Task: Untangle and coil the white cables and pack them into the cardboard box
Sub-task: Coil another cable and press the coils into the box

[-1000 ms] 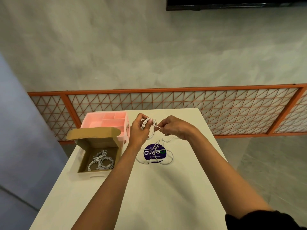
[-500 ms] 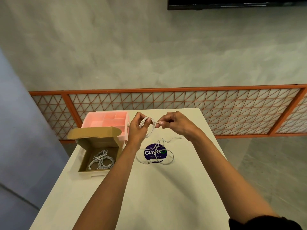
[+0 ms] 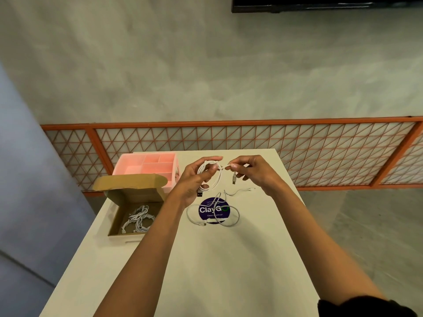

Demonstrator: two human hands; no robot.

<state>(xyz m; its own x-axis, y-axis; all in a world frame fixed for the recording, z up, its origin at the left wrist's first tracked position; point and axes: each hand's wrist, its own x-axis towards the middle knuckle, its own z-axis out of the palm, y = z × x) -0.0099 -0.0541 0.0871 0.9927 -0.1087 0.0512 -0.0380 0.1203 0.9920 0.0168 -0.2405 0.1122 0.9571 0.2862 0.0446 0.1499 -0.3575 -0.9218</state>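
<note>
Two white cables lie outside the box. On the white rectangular table (image 3: pixel 206 259), the nearer one is a loose thin white cable (image 3: pixel 238 216). It lies in open, crossing loops over a round purple printed sticker (image 3: pixel 212 210), with a small plug at its near left end. To the left, level with it, the open brown cardboard box (image 3: pixel 135 195) stands at the table's left edge, lid flap raised on the far side. A bundle of coiled white cables (image 3: pixel 137 219) already lies on its floor.

Farther on, above the table, the left hand (image 3: pixel 194 179) holds the partly coiled white cable (image 3: pixel 217 177). Fingers and thumb are curled round several loops, and a dark USB plug hangs below the palm. The right hand (image 3: pixel 254 172) pinches the free run of the same cable between thumb and forefinger, other fingers loosely bent. The short tail with its small plug hangs beneath the pinch. The number of turns wound cannot be counted reliably from this view.

Handling: the cable is judged light, limp and smooth. The coil should spring open if released, so grip across all loops at once, not by a single strand. Do not pull at the plugs; the joints there are the likeliest weak points.

Beyond the hands, a pink plastic compartment tray (image 3: pixel 146 167) sits at the far left, just behind the box. An orange lattice fence (image 3: pixel 229 138) closes the far side.
</note>
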